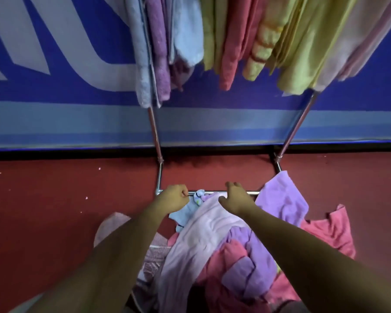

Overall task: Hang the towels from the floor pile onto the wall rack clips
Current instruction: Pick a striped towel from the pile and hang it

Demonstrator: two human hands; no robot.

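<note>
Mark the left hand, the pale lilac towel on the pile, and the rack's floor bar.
left hand (174, 198): head view, back of the hand.
pale lilac towel (190, 240): head view, middle of its top surface.
rack's floor bar (253, 192): head view, bare stretch near its right end.

Tops of the hanging towels (233, 41) and the rack (154, 129) beyond the upper edge.

Head view, steeply downward, close above floor pile (201, 233)
</note>
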